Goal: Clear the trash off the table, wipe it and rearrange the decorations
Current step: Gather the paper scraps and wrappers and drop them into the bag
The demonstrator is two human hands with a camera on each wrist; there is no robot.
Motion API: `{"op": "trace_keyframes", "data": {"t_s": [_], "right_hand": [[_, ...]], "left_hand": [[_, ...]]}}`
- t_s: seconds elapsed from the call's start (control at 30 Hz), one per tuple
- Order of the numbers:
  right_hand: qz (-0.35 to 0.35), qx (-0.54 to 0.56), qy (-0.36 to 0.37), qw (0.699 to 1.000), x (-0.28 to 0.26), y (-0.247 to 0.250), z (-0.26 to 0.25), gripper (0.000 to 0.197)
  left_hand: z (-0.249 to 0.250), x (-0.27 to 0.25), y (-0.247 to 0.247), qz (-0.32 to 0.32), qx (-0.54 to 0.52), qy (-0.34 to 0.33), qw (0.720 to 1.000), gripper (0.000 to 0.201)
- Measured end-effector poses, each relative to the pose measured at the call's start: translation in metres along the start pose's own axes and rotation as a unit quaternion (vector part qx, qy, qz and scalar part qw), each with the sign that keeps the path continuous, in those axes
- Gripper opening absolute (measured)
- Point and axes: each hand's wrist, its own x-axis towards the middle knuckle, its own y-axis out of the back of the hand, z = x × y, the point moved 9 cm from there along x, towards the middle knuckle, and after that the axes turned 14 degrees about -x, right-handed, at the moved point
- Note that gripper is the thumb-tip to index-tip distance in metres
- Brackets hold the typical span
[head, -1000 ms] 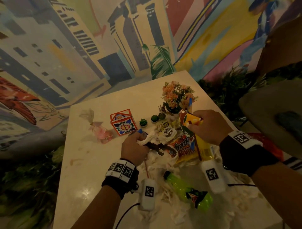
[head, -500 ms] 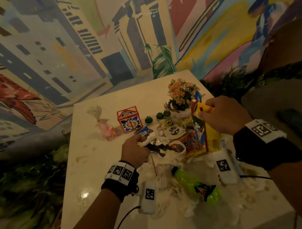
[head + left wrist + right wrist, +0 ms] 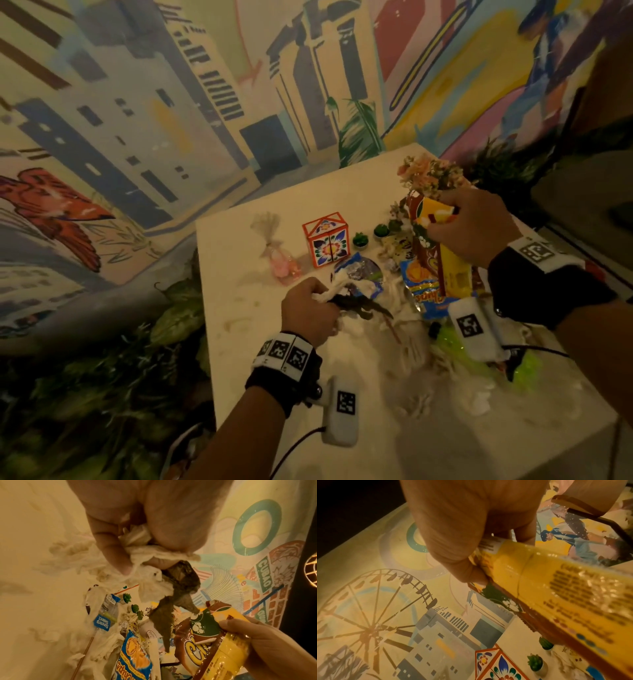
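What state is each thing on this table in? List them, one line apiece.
left hand: grips crumpled tissue and a dark wrapper, lifted.
right hand: holds yellow snack bag upright, off the table.
orange chip bag: lying flat among tissues.
green bottle: on its side, capped.
floral box: upright, closed.
pink favour bag: tied shut, lying down.
mini cactus pots: upright.
flower pot: upright.
table: stained, littered.

My head camera looks forward and down over the counter (image 3: pixel 260 342) toward the mural wall (image 3: pixel 137 120). Each wrist camera sits close behind my fingers, facing along them. All three share the yellow snack wrapper (image 3: pixel 445 260) (image 3: pixel 214 642) (image 3: pixel 556 574).
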Motion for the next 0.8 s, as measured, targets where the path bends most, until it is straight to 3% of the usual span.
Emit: {"op": "trace_keyframes", "data": {"t_s": [0.07, 0.2, 0.3, 0.47, 0.67, 0.8], "right_hand": [[0.02, -0.004, -0.005, 1.0, -0.003, 0.006, -0.005, 0.023], [0.03, 0.034, 0.009, 0.999, -0.007, 0.012, -0.014, 0.013], [-0.003, 0.037, 0.017, 0.999, -0.005, -0.003, -0.015, 0.016], [-0.093, 0.034, -0.016, 0.995, -0.004, -0.049, 0.0, 0.063], [-0.084, 0.06, 0.013, 0.995, 0.001, -0.051, -0.011, 0.063], [-0.058, 0.07, 0.046, 0.995, 0.006, -0.043, -0.04, 0.059]], "left_hand": [[-0.004, -0.001, 0.007, 0.006, -0.02, 0.005, 1.0, 0.024], [-0.012, -0.001, 0.012, 0.025, -0.08, 0.02, 0.996, 0.027], [-0.018, 0.0, 0.012, 0.038, -0.11, 0.03, 0.993, 0.031], [-0.009, -0.003, 0.004, 0.05, -0.073, 0.01, 0.996, 0.026], [-0.012, -0.007, 0.015, 0.095, -0.134, 0.019, 0.986, 0.023], [-0.007, -0.017, 0.047, 0.107, -0.161, 0.012, 0.981, 0.021]]}}
